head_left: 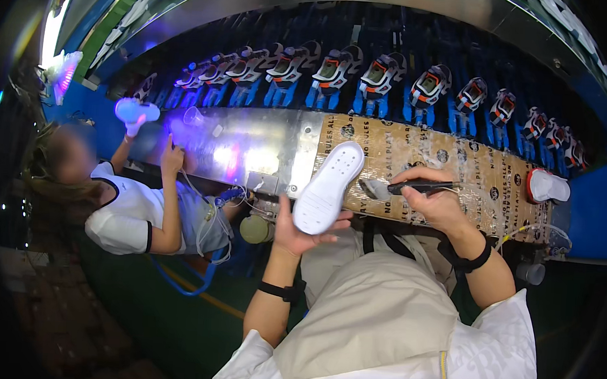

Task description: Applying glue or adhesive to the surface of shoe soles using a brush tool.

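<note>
A white shoe sole (pixel 330 187) rests across the palm and fingers of my left hand (pixel 293 235), its holed end pointing up and to the right. The thumb lies along its left edge, while several fingers come out beneath its right side. In my right hand (pixel 440 200) is a brush (pixel 424 186) with a black handle, gripped between thumb and fingers. The pale bristles point left toward the sole and stay apart from it. Below both hands' level runs a workbench covered with brown printed cardboard (pixel 388 149), shiny with smears.
A rack carries several grey, white and orange shoe uppers (pixel 378 77) on blue supports behind the bench. At right lies a white-and-red shoe part (pixel 549 186). On the left a co-worker (pixel 134 211) holds a white piece (pixel 137 112) in purple light over the metal bench top (pixel 251 139).
</note>
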Demonstrator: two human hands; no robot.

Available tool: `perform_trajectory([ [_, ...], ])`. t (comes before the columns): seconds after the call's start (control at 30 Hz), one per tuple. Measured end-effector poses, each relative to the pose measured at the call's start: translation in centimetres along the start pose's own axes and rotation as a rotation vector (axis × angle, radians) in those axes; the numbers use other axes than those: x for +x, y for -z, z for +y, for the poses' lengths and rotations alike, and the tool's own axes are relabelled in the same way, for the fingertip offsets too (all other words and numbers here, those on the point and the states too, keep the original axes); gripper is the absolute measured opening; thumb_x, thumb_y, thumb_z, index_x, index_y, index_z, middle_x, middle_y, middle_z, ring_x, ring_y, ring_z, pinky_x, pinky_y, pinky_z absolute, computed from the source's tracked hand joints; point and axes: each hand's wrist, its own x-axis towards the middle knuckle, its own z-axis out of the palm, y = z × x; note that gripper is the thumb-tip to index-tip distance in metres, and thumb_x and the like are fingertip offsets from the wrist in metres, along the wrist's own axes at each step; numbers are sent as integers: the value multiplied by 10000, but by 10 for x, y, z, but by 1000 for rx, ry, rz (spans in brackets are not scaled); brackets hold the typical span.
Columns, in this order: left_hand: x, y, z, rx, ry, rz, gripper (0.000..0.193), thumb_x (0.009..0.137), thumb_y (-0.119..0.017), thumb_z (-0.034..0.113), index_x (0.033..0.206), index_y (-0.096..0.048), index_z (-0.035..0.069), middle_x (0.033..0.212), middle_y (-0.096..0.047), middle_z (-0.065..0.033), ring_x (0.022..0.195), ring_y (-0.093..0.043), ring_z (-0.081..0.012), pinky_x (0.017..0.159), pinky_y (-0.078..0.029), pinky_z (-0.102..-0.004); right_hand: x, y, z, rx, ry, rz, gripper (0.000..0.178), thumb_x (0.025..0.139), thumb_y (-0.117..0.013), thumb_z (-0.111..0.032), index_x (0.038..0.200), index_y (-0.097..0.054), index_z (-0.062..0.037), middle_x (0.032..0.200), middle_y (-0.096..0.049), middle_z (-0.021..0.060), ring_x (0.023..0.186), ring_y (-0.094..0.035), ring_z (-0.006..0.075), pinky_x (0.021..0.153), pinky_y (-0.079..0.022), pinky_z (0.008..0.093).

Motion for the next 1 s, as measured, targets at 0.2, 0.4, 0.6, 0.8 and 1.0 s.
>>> perform_trajectory([
  [0.2,51,-1,-35,-46,-21,32,861,996,-297,723,1543,-427,72,1379,-546,-329,1106,-654,-475,858,-592,-612,19,-22,4,-161,43,-23,192,892,-661,-113,1033,-762,-31,832,-701,49,733,-597,82,682,-498,253],
  [0.4,66,-52,-60,45,-131,-39,710,975,-404,513,1480,-493,22,1335,-623,-266,1129,-671,-447,900,-577,-610,39,-32,-14,-202,81,155,213,872,-718,-125,1058,-735,-21,899,-728,118,822,-680,173,800,-524,348],
  [0.6,75,-76,-58,5,-365,147,646,1009,-355,465,1475,-490,38,1404,-610,-176,1219,-636,-404,1042,-530,-529,8,-43,-28,-657,608,-164,186,822,-751,-68,1002,-719,-35,848,-693,127,813,-655,315,730,-483,433],
  [0.8,67,-92,-62,405,-406,105,764,1082,-141,635,1551,-415,98,1414,-604,-163,1274,-613,-318,1129,-476,-468,9,-26,-60,-561,527,-547,204,803,-768,-80,1003,-744,-50,812,-695,122,791,-672,319,752,-498,422],
  [1.0,63,-89,-63,247,-183,-201,799,1018,-183,697,1503,-461,126,1314,-640,-161,1130,-686,-368,827,-618,-564,45,-31,-61,-659,844,271,252,833,-765,-67,1081,-725,-46,825,-670,89,750,-623,264,690,-454,393],
])
